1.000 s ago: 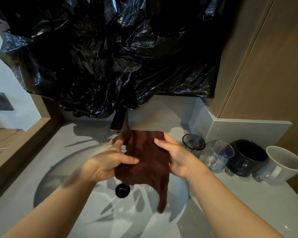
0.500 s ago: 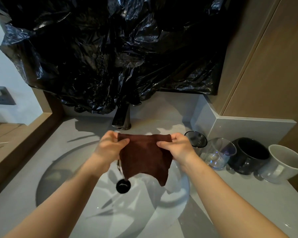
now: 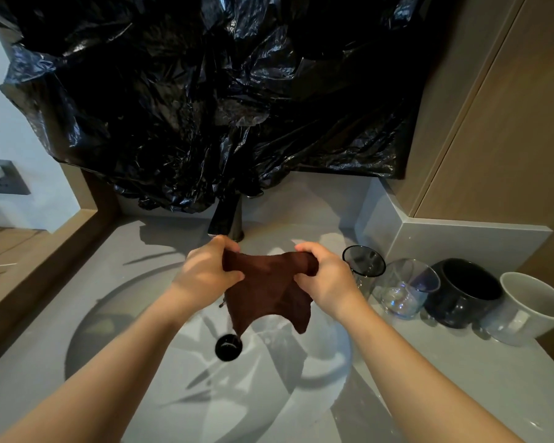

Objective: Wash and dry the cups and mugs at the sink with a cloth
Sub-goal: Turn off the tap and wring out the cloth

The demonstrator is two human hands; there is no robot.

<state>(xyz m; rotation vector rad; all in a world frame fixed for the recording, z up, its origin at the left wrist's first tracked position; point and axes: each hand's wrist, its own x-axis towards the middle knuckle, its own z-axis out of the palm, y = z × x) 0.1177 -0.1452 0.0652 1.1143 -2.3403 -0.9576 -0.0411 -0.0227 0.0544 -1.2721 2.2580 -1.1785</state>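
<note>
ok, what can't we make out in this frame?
1. Head view: the black plastic sheet hides the wall and the top of the tap.
2. Head view: the left hand and right hand cover the upper corners of the cloth.
3. Head view: the right hand covers part of the dark glass.
4. Head view: the black mug is too dark inside to judge clean.

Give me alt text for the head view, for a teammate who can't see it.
The left hand and right hand grip a brown cloth stretched between them over the sink. On the counter to the right stand a smoked glass, a clear glass, a black mug and a white mug.
</note>
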